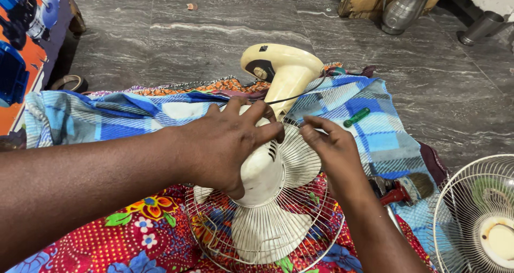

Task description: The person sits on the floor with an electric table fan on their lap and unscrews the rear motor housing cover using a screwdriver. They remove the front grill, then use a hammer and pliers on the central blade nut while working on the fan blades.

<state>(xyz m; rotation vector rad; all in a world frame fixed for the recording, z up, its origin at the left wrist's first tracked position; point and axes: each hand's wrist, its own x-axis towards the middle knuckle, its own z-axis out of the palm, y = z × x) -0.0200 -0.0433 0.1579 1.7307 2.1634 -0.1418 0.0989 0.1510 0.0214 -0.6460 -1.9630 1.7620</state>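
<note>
Fan [267, 198], cream-coloured and partly stripped, lies face down on the floor [214, 32] over spread cloths, its long axis running from the near edge of the view away toward the far side. Its rounded base [281, 64] points away from the person, and the neck slopes back down to the motor housing [262, 174] in the middle. Pale blades show through the wire rear guard [300, 160], which fans out around the housing.

Under it lie a blue checked cloth [107, 117] and, nearer the person, a red floral cloth [155, 235]. A second wire guard [479, 214], round with a cream centre, lies at the right edge. At the upper left stands an orange panel with blue shapes [21, 42], tilted against the frame's corner. Two steel vessels [404, 8] stand on the grey stone at the upper right, beside a wooden crate.

Left hand [227, 144] lies flat over the top of the housing, fingers [257, 112] spread and pressed on it. Right hand [332, 150] sits just beside it on the guard, fingers [313, 125] drawn together near the neck; whether they pinch a wire or a black cord I cannot tell.

A red-handled tool and brush [401, 190] lie right of the wrist, and a small green screwdriver [356, 117] rests on the checked cloth beyond.
</note>
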